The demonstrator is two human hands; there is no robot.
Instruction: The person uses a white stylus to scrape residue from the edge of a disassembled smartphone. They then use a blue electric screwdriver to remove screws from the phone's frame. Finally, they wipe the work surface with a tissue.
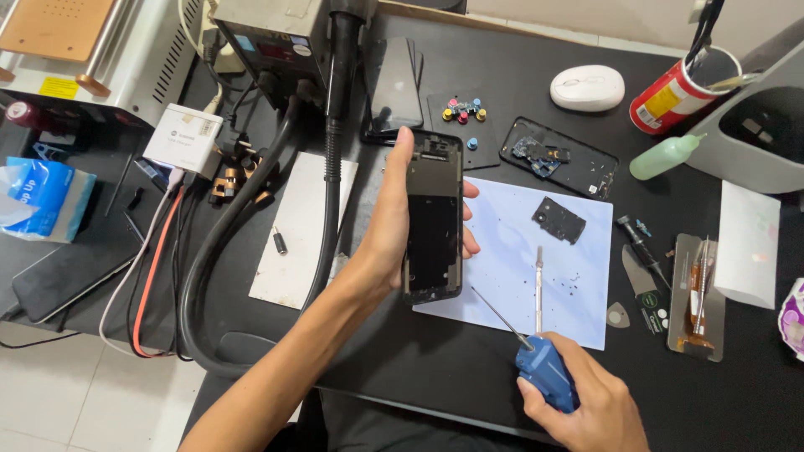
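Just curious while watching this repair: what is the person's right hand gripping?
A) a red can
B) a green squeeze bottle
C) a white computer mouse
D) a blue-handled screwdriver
D: the right hand wraps the blue handle of a screwdriver, its thin shaft angled toward the opened phone held in the left hand.

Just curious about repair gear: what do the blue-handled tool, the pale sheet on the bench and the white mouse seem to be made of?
Blue-handled tool: matte blue handle, probably plastic or rubber; thin shaft glints like steel. Pale sheet: flat, dull, bluish white, likely paper or a thin mat. White mouse: smooth, slightly glossy shell, apparently plastic.
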